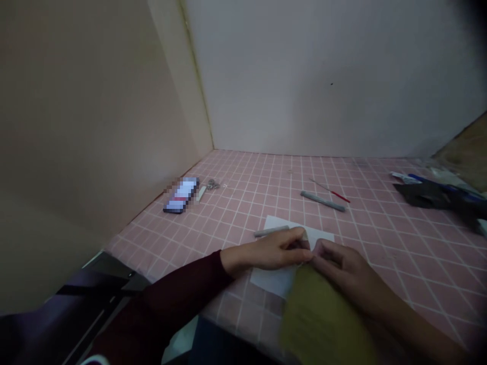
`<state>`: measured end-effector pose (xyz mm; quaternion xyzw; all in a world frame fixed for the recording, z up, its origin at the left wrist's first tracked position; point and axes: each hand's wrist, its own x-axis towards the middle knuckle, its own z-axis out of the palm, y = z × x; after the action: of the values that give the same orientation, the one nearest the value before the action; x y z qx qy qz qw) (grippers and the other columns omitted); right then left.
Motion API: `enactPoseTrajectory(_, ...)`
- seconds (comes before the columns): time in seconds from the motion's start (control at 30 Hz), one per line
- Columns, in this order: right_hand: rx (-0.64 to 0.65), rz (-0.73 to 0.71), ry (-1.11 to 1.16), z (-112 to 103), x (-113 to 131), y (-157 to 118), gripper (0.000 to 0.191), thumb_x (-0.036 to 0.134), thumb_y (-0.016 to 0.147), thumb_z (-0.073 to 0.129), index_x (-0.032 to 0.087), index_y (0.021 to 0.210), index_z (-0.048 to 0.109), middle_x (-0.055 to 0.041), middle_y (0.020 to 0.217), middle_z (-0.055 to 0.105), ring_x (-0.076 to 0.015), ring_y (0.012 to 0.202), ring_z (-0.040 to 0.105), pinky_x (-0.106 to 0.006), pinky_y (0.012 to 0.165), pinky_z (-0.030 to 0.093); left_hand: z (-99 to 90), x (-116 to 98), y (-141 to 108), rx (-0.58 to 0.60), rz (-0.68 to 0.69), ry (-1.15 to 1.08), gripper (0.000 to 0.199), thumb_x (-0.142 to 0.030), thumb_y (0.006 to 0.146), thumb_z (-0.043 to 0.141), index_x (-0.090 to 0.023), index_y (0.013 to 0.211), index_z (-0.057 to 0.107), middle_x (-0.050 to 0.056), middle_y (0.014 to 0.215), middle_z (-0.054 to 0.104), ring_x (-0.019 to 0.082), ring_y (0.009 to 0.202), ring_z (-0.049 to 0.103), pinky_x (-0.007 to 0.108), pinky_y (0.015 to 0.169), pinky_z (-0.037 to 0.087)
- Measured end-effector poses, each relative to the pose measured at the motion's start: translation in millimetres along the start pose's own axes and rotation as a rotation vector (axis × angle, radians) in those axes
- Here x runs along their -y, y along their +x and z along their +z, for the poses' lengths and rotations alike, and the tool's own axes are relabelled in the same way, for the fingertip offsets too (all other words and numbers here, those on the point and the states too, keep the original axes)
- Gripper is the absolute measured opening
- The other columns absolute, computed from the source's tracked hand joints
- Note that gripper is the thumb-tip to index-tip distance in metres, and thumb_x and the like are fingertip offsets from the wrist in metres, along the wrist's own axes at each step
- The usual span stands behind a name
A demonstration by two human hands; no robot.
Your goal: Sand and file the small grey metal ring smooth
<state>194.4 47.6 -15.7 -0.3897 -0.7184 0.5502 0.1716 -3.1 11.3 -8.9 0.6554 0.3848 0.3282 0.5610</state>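
My left hand [281, 248] reaches in from the left over a white sheet of paper [270, 281], its thumb and fingers pinched together. My right hand [342, 263] meets it fingertip to fingertip, also closed. Just below the fingertips hangs a yellow-green cloth or sheet [323, 319], blurred, its top edge at the pinch. Whatever small part lies between the fingertips is too small to make out. A grey stick [272, 231] rests on the paper's upper left, beside my left hand.
Beyond the hands lie a grey rod [322, 201] and a thin red-handled tool [340, 196]. At the left are a phone [181, 195], a pale strip [201, 194] and small metal rings [213, 184]. Dark material [422, 195] with blue-handled items sits at the right.
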Motion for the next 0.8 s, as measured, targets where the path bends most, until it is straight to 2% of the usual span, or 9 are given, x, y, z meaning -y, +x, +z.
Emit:
enactPoseTrajectory(0.07,0.144,0.113,0.203,-0.1,-4.6,3.2,0.037,0.055,0.078,0.06,0.021,0.071,0.047,0.0006,0.065,0.052,-0.0145,0.059,0.049,-0.028,0.058,0.038,0.2,-3.5,-1.3,-0.026,0.092,0.143,0.021,-0.034,0.092,0.057,-0.02,0.086,0.044,-0.001,0.08,0.047,0.012,0.072,0.043,0.027,0.064,0.035)
enactPoseTrajectory(0.13,0.208,0.162,0.285,-0.8,-6.3,4.9,0.039,0.057,0.077,0.061,0.021,0.073,0.047,0.0003,0.066,0.053,-0.0147,0.059,0.05,-0.029,0.058,0.04,0.0,-5.1,-1.3,-0.018,0.107,0.187,0.021,-0.033,0.091,0.059,-0.02,0.087,0.044,-0.001,0.082,0.048,0.013,0.074,0.045,0.027,0.066,0.036)
enactPoseTrajectory(0.27,0.003,-0.021,-0.03,-2.4,1.2,0.4,0.035,0.05,0.08,0.064,0.021,0.068,0.049,0.0004,0.064,0.051,-0.0154,0.062,0.048,-0.028,0.058,0.036,-0.6,-0.7,1.3,0.03,-0.052,-0.02,0.024,-0.038,0.093,0.054,-0.02,0.083,0.042,-0.004,0.071,0.044,0.011,0.062,0.039,0.025,0.058,0.033)
enactPoseTrajectory(0.33,-0.064,-0.071,-0.099,-2.6,3.2,-1.2,0.032,0.047,0.081,0.064,0.021,0.067,0.05,0.0003,0.064,0.051,-0.0157,0.063,0.047,-0.028,0.058,0.036,-0.5,0.0,1.3,0.024,-0.058,-0.034,0.025,-0.038,0.094,0.053,-0.019,0.081,0.042,-0.004,0.07,0.043,0.01,0.062,0.038,0.025,0.057,0.032)
enactPoseTrajectory(0.47,0.179,0.127,0.238,-2.4,-3.3,2.0,0.036,0.054,0.077,0.063,0.021,0.074,0.051,0.0008,0.065,0.052,-0.0147,0.06,0.049,-0.028,0.058,0.038,0.1,-6.0,-1.9,-0.033,0.085,0.115,0.022,-0.035,0.091,0.059,-0.019,0.086,0.045,-0.002,0.081,0.047,0.012,0.072,0.043,0.026,0.065,0.034)
enactPoseTrajectory(0.53,0.232,0.176,0.312,-2.1,-4.9,2.5,0.039,0.057,0.076,0.062,0.02,0.077,0.051,0.0007,0.066,0.052,-0.0151,0.06,0.05,-0.029,0.059,0.039,0.0,-7.2,-2.2,-0.021,0.104,0.11,0.021,-0.034,0.09,0.061,-0.019,0.088,0.046,-0.001,0.083,0.049,0.012,0.074,0.044,0.027,0.066,0.035)
enactPoseTrajectory(0.7,-0.072,-0.049,-0.087,-1.6,4.0,-4.1,0.033,0.049,0.081,0.063,0.021,0.069,0.05,0.0001,0.065,0.052,-0.0161,0.064,0.048,-0.029,0.06,0.035,0.7,0.0,1.0,0.03,-0.053,-0.176,0.025,-0.038,0.093,0.055,-0.019,0.082,0.043,-0.005,0.068,0.04,0.01,0.059,0.034,0.025,0.056,0.028)
enactPoseTrajectory(0.73,-0.096,-0.06,-0.095,-2.1,4.8,-4.3,0.033,0.048,0.081,0.063,0.021,0.068,0.05,0.0,0.066,0.053,-0.0163,0.064,0.048,-0.029,0.06,0.035,1.1,0.8,1.0,0.021,-0.054,-0.196,0.026,-0.039,0.093,0.055,-0.019,0.082,0.042,-0.005,0.068,0.04,0.01,0.059,0.034,0.025,0.056,0.028)
enactPoseTrajectory(0.8,0.002,0.022,0.042,-3.8,3.8,-2.4,0.035,0.051,0.079,0.065,0.021,0.069,0.051,0.0001,0.066,0.053,-0.0159,0.063,0.049,-0.029,0.06,0.037,1.9,0.2,0.1,-0.008,0.005,-0.135,0.025,-0.038,0.093,0.056,-0.019,0.084,0.043,-0.003,0.074,0.043,0.01,0.064,0.039,0.025,0.06,0.032)
